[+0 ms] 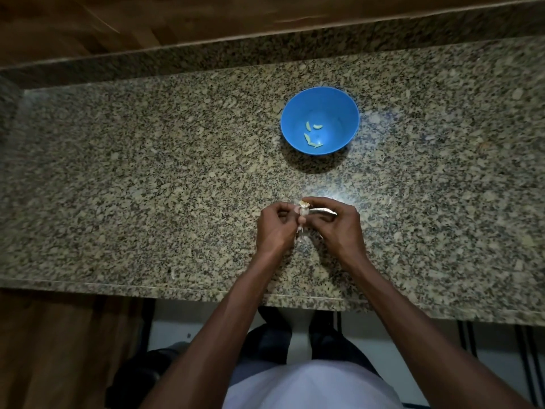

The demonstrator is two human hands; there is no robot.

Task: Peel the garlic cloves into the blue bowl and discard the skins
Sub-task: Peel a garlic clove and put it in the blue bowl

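Here, garlic axis: I see the garlic (303, 212) pinched between both hands, its long axis running roughly toward and away from me, the pale tan end pointing away toward the bowl.
Garlic look: whitish and papery, with thin skin (300, 234) trailing down from it on the side nearer me; I cannot tell whether it is one clove or several.
Left hand: my left hand (275, 227) has its fingers curled in, pinching the garlic from the left of the grip.
Right hand: my right hand (339, 221) curls over from the right, thumb and forefinger meeting at the far tip of the garlic; a slim silvery thing (323, 211) lies across its fingers, too blurred for me to name.
Where the garlic is: held just above the granite counter (147, 178), near its front edge.
Blue bowl (320, 121): stands upright on the counter beyond the grip and slightly to its right, well apart from it.
Peeled cloves (312, 134): a few small pale yellow-green crescents lie on the bowl's floor, pointing different ways.
Loose scraps: a pale fleck (389, 201) lies on the counter right of the grip.
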